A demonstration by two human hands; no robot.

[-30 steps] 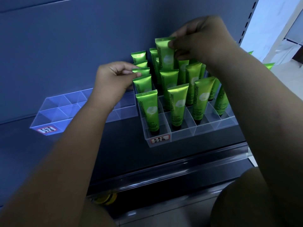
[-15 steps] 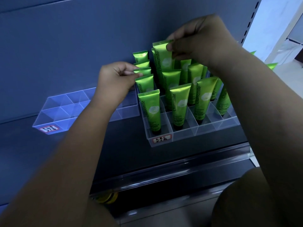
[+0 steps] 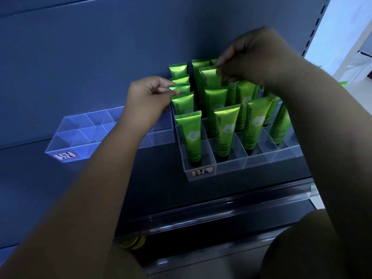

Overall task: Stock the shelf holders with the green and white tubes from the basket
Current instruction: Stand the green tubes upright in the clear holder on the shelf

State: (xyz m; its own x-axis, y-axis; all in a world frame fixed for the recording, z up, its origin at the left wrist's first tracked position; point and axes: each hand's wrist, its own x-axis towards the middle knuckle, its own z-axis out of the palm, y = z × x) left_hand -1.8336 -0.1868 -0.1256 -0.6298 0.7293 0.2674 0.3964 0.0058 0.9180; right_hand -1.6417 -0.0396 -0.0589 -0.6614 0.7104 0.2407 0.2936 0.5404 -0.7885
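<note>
The green tube, pinched at its top by the right hand, has been lowered toward the clear holder below that hand, a second tube being steadied in a pinch just beside the left hand; seating and release seem called for next.

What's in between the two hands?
In the head view, shiny green upright tubes at the back of the clear plastic divided holder fill the gap between the left hand and right hand.

A blue-grey back panel fills the upper left, a slotted upright crosses the upper right, and something yellow shows lower centre beneath the dark shelf.
</note>
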